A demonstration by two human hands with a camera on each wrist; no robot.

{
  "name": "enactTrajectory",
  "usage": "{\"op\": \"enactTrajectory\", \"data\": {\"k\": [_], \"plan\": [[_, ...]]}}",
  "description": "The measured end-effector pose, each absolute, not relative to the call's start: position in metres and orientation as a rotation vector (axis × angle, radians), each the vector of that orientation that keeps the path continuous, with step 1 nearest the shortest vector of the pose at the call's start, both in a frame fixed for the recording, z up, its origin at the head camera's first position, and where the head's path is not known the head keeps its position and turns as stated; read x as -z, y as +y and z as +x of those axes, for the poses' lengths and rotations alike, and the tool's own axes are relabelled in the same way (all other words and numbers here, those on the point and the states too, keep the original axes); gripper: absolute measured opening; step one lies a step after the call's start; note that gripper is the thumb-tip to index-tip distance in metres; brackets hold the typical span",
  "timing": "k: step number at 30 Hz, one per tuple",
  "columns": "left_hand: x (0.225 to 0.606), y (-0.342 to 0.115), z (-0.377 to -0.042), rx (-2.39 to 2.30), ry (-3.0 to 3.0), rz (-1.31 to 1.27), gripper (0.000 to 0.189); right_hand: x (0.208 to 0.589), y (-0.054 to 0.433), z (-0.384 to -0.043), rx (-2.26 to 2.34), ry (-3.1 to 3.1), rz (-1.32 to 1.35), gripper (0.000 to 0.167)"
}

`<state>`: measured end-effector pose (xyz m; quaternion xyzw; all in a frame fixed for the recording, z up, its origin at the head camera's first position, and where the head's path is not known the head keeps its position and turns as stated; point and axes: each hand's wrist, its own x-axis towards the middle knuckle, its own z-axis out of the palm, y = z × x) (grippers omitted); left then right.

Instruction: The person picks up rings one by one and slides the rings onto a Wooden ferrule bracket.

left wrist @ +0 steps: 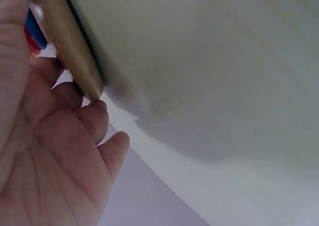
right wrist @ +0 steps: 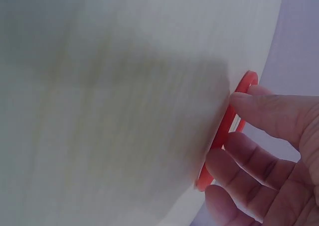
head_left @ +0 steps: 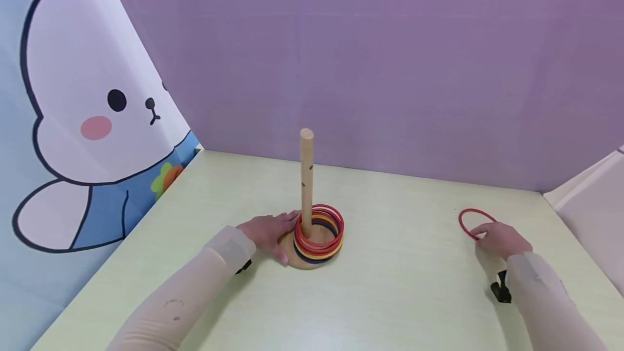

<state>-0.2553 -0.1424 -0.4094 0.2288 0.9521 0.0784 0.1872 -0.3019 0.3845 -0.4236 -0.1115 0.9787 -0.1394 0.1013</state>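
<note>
Left of centre on the table, a wooden peg (head_left: 306,177) rises upright from a round wooden base (head_left: 303,264). Red, yellow and blue rings (head_left: 336,234) are stacked around its foot. My left hand (head_left: 267,232) holds the base at its left edge, thumb in front and fingers behind. In the left wrist view, the fingertips meet the rim of the base (left wrist: 70,42). Far to the right, my right hand (head_left: 502,240) pinches a single red ring (head_left: 469,211) by its near edge. The right wrist view has the thumb and fingers about that ring (right wrist: 225,126), close to the tabletop.
The pale table (head_left: 400,286) stretches between the two hands. A purple backdrop (head_left: 390,69) stands along its far edge. At the left hangs a cloth with a cartoon animal (head_left: 73,69), and a white panel (head_left: 590,205) borders the right side.
</note>
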Motion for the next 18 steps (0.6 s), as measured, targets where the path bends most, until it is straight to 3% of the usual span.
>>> {"op": "enactTrajectory", "data": {"k": [9, 18], "plan": [[0.409, -0.140, -0.254, -0.231, 2.668, 0.649, 0.105, 0.423, 0.382, -0.293, 0.500, 2.851, -0.378, 0.008], [0.410, -0.140, -0.256, -0.214, 2.677, 0.661, 0.104, 0.420, 0.389, -0.276, 0.626, 2.733, -0.466, 0.006]]}}
